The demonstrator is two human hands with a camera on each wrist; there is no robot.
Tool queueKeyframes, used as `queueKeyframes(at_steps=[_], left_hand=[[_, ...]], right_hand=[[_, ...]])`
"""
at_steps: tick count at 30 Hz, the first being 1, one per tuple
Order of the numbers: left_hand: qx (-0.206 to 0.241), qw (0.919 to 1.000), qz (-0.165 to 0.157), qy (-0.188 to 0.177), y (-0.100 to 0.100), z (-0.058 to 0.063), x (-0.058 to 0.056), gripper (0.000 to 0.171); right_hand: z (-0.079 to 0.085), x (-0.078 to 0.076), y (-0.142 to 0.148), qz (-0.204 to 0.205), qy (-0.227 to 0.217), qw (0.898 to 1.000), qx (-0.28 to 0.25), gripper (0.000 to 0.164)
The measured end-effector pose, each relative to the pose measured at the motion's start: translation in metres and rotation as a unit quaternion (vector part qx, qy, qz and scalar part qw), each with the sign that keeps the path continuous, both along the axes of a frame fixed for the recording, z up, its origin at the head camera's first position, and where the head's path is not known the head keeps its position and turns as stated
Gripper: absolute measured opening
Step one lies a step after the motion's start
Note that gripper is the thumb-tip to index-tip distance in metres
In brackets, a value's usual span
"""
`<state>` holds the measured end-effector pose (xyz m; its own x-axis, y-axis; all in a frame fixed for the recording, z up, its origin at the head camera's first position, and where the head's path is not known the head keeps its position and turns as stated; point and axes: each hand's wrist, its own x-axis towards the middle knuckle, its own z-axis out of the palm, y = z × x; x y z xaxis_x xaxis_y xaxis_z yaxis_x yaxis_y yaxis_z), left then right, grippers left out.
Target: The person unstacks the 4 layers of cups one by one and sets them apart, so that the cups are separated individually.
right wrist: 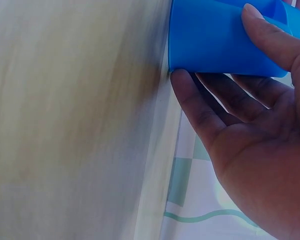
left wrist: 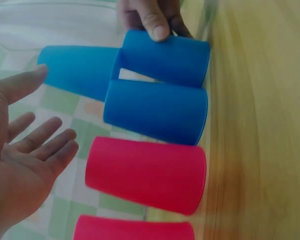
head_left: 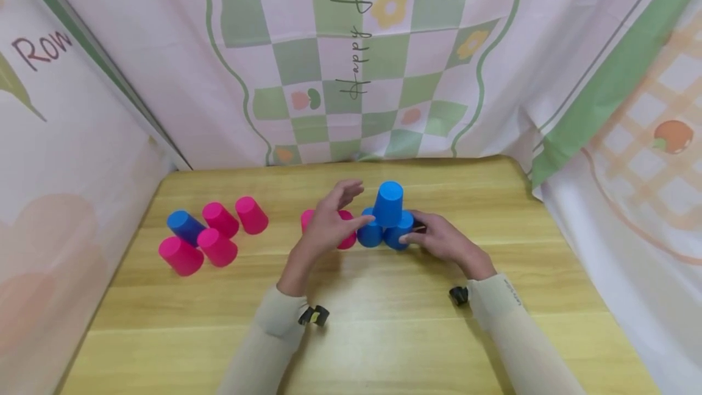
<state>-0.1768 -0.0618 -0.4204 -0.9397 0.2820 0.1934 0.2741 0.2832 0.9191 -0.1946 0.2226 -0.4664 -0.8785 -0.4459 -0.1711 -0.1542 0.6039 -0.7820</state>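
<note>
Readable bits: just "Happy" [head_left: 355, 66] and "Row" [head_left: 41, 49]
"Happy" runs sideways up the checkered back cloth [head_left: 378, 56], "Row" is on the left cloth [head_left: 77, 133]; right sleeve [head_left: 521, 328] print's too tiny.

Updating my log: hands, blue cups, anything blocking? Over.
Left hand gripping nothing. Right hand holding right lower blue cup. Top blue cup resting on it and left lower blue cup. Pink cup close left; nothing visibly blocking.

"What is this place?"
"A little nook. I can't tell if it's in a home."
"What shows it?"
"Green-checked cloth [head_left: 340, 66] at twelve o'clock, "Row" cloth [head_left: 77, 133] at nine, peach-checked cloth [head_left: 631, 133] at three, wooden table [head_left: 384, 340] at six."
</note>
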Motion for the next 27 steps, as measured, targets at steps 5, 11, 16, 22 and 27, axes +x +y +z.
queueKeyframes(at_steps=[5,11,16,22,27], left_hand=[[-0.007,0.9998,-0.015,0.004,0.012,-0.001,-0.005,0.071],[-0.012,0.9994,-0.032,-0.005,0.025,0.002,-0.012,0.073],[-0.020,0.9989,-0.040,-0.010,0.035,0.002,-0.014,0.075],[-0.041,0.9976,-0.042,-0.035,0.042,0.001,-0.015,0.075],[-0.044,0.9972,-0.042,-0.045,0.045,-0.001,-0.016,0.070]], right_hand=[[-0.001,-0.001,0.000,0.005,0.004,1.000,0.000,0.050],[-0.001,-0.001,0.000,0.009,0.009,1.000,-0.005,0.050],[-0.002,-0.002,0.000,0.013,0.014,1.000,-0.012,0.049],[-0.002,-0.001,0.000,0.014,0.014,1.000,-0.016,0.049],[-0.002,-0.001,0.000,0.013,0.013,1.000,-0.015,0.049]])
